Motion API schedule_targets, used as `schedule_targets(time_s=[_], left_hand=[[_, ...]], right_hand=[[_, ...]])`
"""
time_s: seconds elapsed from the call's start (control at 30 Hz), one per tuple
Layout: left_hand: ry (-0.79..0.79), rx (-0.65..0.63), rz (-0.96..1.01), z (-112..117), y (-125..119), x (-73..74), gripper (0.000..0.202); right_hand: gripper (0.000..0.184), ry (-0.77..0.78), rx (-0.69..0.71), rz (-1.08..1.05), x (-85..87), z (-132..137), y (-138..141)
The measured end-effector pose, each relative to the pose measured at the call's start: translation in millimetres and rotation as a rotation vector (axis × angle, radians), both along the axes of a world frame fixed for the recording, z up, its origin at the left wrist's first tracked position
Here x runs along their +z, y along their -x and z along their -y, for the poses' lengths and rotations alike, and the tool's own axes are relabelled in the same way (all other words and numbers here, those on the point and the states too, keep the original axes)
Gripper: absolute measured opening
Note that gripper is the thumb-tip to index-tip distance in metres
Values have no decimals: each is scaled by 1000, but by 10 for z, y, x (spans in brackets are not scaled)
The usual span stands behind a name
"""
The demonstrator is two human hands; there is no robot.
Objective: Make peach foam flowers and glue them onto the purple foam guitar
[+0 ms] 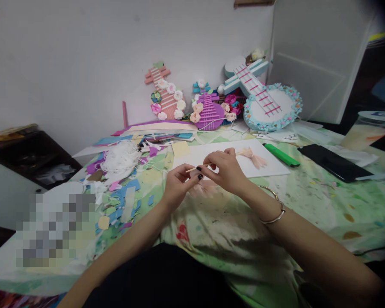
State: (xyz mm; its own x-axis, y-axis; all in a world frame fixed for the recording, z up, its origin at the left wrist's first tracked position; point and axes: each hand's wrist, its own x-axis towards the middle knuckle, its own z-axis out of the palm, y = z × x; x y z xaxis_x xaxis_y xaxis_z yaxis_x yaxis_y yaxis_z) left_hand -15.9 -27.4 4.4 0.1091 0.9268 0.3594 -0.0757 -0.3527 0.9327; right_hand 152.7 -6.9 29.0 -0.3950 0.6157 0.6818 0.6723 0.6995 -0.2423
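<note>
My left hand [177, 185] pinches the end of a thin wooden stick [190, 170] between thumb and fingers. Beside it, my right hand [227, 172] is closed round the same stick, fingertips close to those of the left. A pale pink paper tuft [256, 159], tied at its neck, shows past the right hand over a white board [274, 167]. Its thin stem lines up with the stick, but the right hand hides whether they join. More pale pink paper [202, 189] lies beneath my hands, partly covered by them.
Paper instruments decorated with flowers, including a blue one [266, 107], lean against the wall. White string [121, 159] and paper scraps [115, 209] lie left. Rightward are a green cutter-like tool [281, 155], a black phone-like slab [332, 161] and a lidded cup [367, 130].
</note>
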Motion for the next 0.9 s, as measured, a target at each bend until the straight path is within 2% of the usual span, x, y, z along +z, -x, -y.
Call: schedule_targets(time_s=[0.57,0.9], left_hand=[[75,-26,77,20,-12,19,22],[33,35,25,11,-36,30,26]], right_hand=[[24,-105,-15,27,-25,-9,10],[23,-45,28,-17,-12,-3,-20]])
